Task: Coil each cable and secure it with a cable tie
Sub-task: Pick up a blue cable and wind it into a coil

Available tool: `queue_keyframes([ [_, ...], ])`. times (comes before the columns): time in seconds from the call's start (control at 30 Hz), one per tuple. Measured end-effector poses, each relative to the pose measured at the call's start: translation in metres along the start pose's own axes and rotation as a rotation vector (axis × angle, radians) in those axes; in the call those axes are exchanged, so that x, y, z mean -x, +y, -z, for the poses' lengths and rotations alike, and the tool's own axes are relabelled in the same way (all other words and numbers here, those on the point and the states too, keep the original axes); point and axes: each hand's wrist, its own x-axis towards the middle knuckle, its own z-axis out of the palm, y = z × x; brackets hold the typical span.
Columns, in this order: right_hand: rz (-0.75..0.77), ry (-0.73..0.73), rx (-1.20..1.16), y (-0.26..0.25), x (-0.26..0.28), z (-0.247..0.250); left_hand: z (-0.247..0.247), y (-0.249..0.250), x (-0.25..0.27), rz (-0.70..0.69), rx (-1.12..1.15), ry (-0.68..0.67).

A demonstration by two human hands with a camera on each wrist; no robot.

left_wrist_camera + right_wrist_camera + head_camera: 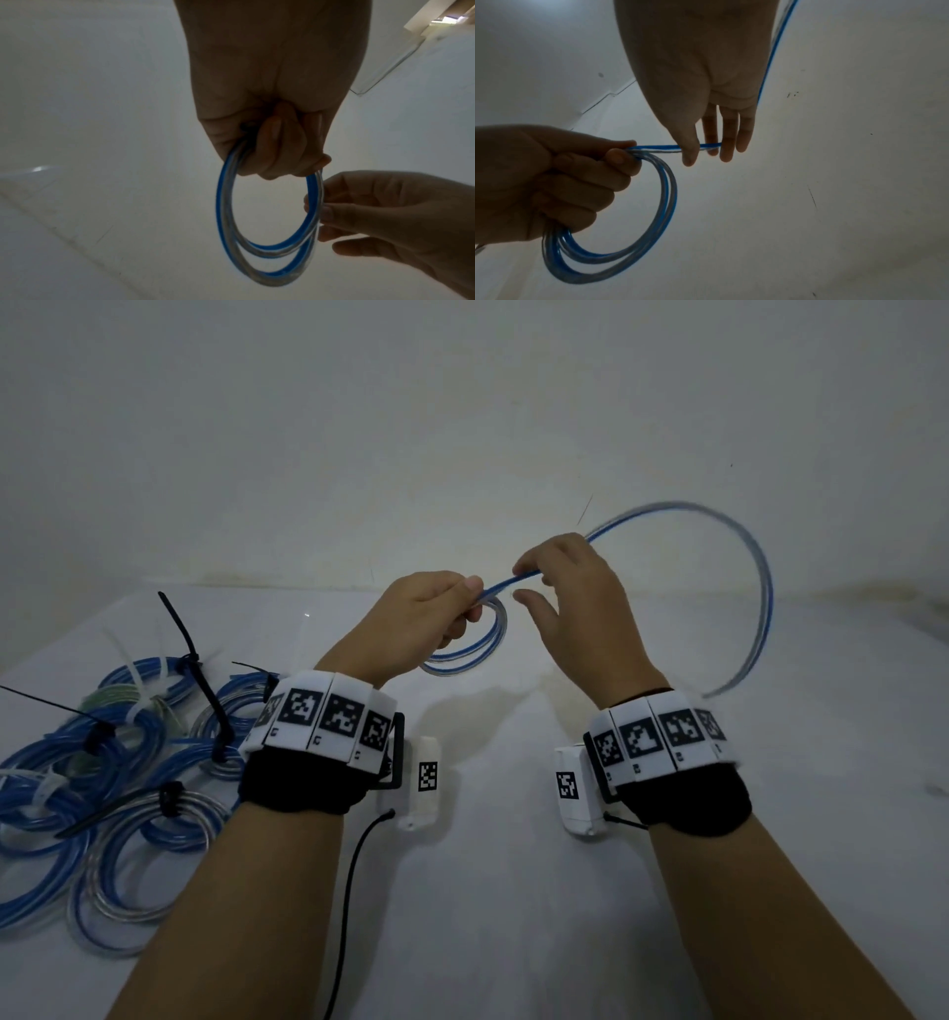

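The left hand point(416, 613) is clenched round a small coil of blue-and-clear plastic cable point(464, 649), held up above the white table point(513, 891); the left wrist view shows two or three loops hanging from the curled fingers point(272, 146). The right hand point(570, 608) pinches the same cable between thumb and fingertips just beside the left, its other fingers straight — from there the loose tail point(760, 588) sweeps up and round to the right in a wide, blurred arc, its end hanging above the table.

No containers show. At the table's left side lies a heap of coiled blue and clear cables point(77, 793), overlapping one another, each bound — some with black cable ties point(205, 690) whose long tails stick up, some with white cable ties point(149, 690).

Both wrists wear white bands with square black-and-white coded markers point(328, 711) over black cuffs, and a small white camera block point(426, 778) with a like marker hangs by each. A thin black cord point(349, 891) runs down from the left one. No readable writing shows.
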Motion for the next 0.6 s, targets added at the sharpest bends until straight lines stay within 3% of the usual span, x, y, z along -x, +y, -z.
queue_keyframes([
  [0.27, -0.186, -0.081, -0.224, 0.006, 0.002, 0.002, 0.001, 0.008, 0.0, 0.036, 0.309, 0.006],
  [0.5, -0.224, -0.165, -0.188, 0.018, 0.005, 0.002, 0.009, 0.001, -0.005, 0.088, 0.661, 0.042],
  [0.6, -0.265, -0.118, -0.173, 0.02, 0.005, 0.001, 0.01, 0.0, -0.006, 0.107, 0.772, 0.034],
])
